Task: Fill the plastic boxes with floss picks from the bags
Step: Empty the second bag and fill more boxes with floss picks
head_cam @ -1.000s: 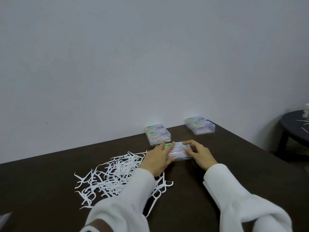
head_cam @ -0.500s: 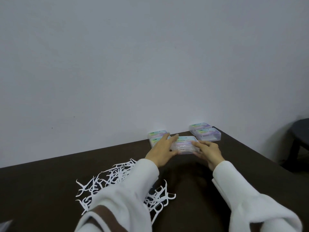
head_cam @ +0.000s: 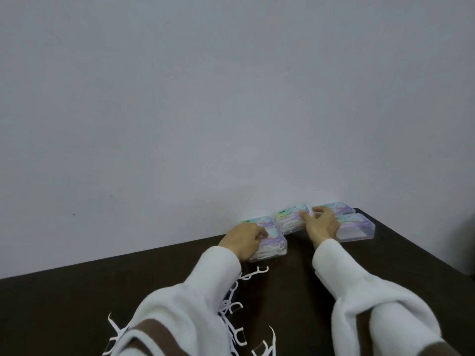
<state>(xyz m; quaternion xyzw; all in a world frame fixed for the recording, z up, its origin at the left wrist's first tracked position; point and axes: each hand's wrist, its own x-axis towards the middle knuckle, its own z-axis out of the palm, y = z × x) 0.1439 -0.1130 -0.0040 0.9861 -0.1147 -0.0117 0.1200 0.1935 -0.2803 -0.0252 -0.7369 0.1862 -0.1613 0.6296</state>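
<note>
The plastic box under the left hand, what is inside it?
White floss picks show through the clear wall of the plastic box. The left hand covers its left part, so how full it is cannot be seen.

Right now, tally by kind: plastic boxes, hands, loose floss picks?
plastic boxes: 5
hands: 2, left hand, right hand
floss picks: pile partly hidden by a sleeve, uncountable
Total counted: 7

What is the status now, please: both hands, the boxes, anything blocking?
Left hand on left box. Right hand holds middle box by the wall. Loose floss picks near left sleeve, not blocking.
</note>
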